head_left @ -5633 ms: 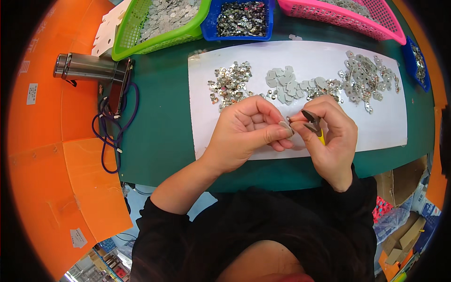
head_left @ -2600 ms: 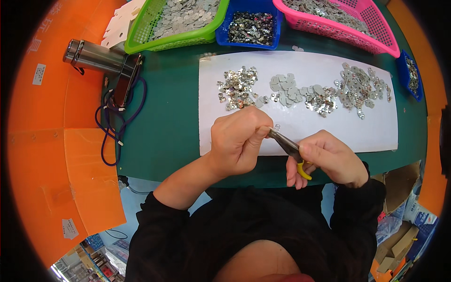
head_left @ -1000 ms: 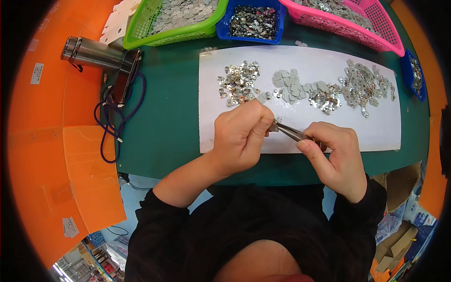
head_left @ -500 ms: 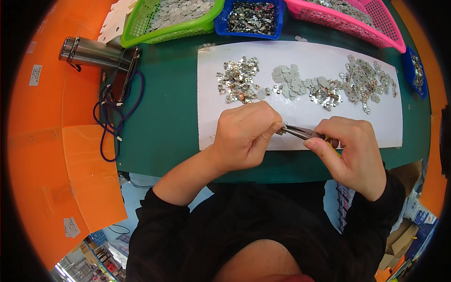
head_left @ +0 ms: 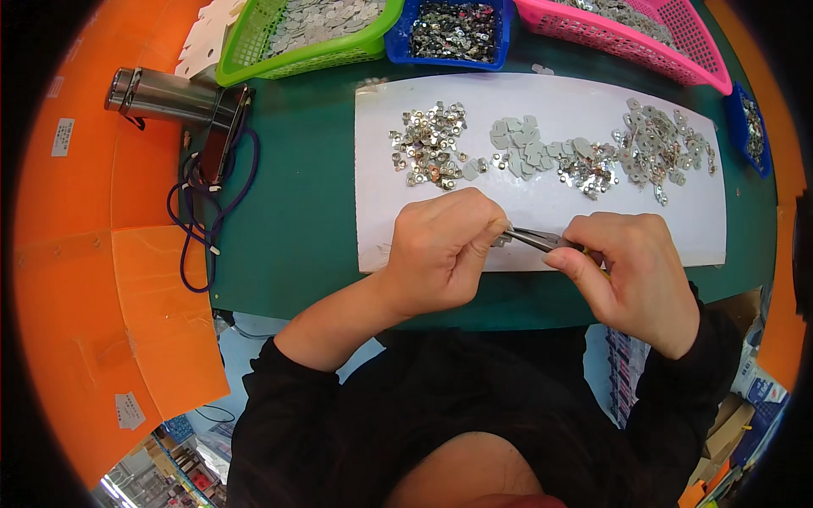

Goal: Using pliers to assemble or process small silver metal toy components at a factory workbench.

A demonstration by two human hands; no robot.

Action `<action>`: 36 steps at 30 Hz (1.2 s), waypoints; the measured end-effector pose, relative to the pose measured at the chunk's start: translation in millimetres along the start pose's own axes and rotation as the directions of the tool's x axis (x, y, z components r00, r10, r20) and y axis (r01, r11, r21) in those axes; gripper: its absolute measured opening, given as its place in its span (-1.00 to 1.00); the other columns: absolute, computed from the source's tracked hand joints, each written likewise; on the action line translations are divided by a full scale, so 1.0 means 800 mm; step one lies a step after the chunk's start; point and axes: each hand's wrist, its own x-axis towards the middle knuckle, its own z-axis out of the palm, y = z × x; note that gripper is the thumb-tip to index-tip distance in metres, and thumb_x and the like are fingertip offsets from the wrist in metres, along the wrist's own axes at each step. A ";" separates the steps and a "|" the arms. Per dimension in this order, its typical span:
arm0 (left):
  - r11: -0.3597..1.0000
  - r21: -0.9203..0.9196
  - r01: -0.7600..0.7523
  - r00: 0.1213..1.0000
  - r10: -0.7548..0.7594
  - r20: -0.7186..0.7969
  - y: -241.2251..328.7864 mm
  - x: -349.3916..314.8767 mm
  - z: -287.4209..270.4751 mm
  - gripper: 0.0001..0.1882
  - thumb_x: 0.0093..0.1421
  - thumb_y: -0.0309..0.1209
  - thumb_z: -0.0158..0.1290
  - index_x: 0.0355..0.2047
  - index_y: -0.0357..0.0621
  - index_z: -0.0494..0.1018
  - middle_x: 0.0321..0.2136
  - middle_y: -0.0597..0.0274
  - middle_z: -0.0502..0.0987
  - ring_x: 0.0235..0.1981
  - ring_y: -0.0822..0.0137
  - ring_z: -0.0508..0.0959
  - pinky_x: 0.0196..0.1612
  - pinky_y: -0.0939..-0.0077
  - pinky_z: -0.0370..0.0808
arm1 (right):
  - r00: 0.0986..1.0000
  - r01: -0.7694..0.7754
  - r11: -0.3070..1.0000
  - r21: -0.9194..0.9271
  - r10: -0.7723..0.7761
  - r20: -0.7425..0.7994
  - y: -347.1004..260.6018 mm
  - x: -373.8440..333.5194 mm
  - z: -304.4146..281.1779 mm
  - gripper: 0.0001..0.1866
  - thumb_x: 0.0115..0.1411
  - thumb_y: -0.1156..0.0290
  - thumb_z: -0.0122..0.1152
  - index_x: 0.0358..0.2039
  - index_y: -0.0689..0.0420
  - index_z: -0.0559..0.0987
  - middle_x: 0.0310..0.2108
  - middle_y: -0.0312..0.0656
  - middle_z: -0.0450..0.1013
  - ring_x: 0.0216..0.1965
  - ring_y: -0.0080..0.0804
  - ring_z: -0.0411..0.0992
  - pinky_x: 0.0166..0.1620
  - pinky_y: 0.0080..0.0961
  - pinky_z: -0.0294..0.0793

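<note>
My right hand [head_left: 631, 271] is closed round a pair of needle-nose pliers [head_left: 539, 240], whose narrow jaws point left. My left hand [head_left: 449, 245] is closed in a pinch on a small metal piece [head_left: 503, 240], right at the jaw tips; fingers hide most of it. Both hands are over the near edge of a white board [head_left: 377, 212]. Beyond them on the board lie a pile of small shiny metal clips [head_left: 430, 140], flat grey plates [head_left: 518, 140], small shiny fittings [head_left: 593, 173] and a heap of plates joined with fittings [head_left: 656, 144].
Along the back stand a green basket [head_left: 309, 49] of grey plates, a blue bin [head_left: 445, 59] of small metal parts and a pink basket [head_left: 627, 55]. A smaller blue tray [head_left: 749, 131] is at the right. A steel flask [head_left: 169, 93] and a phone [head_left: 230, 140] with a purple cord [head_left: 254, 173] lie left.
The pliers' jaws and handles look closer together than before, and the tips sit slightly lower by my left fingers. My right hand has shifted only a little.
</note>
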 end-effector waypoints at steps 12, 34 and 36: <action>0.985 0.148 -0.091 0.979 0.061 0.194 0.000 0.027 -0.027 -0.90 0.18 -0.68 0.00 -0.49 -0.33 0.44 -0.63 0.22 0.47 -0.63 0.40 0.50 -0.56 0.59 0.40 | 0.962 0.137 0.916 -0.378 -0.214 -0.168 0.008 0.006 0.004 -0.75 0.04 0.27 0.36 -0.48 0.15 0.50 -0.59 -0.15 0.39 -0.55 -0.12 0.37 -0.47 -0.31 0.31; 0.716 -0.606 0.347 0.871 -0.486 -0.075 -0.013 0.029 -0.034 -0.79 0.37 -0.34 -0.02 -0.25 -0.26 0.49 -0.46 0.16 0.58 -0.49 0.37 0.55 -0.38 0.53 0.46 | 0.869 0.239 0.896 -0.374 -0.369 -0.329 0.029 0.039 0.080 -0.63 -0.32 0.62 0.31 -0.40 0.02 0.58 -0.49 -0.29 0.33 -0.37 -0.26 0.33 -0.29 -0.37 0.25; 0.679 -0.648 0.345 0.859 -0.507 -0.074 -0.017 0.028 -0.035 -0.79 0.34 -0.35 0.02 -0.25 -0.28 0.50 -0.47 0.15 0.59 -0.49 0.40 0.54 -0.38 0.56 0.46 | 0.878 0.239 0.895 -0.376 -0.364 -0.309 0.031 0.043 0.079 -0.66 -0.30 0.64 0.30 -0.41 0.06 0.56 -0.47 -0.27 0.34 -0.35 -0.23 0.33 -0.29 -0.36 0.27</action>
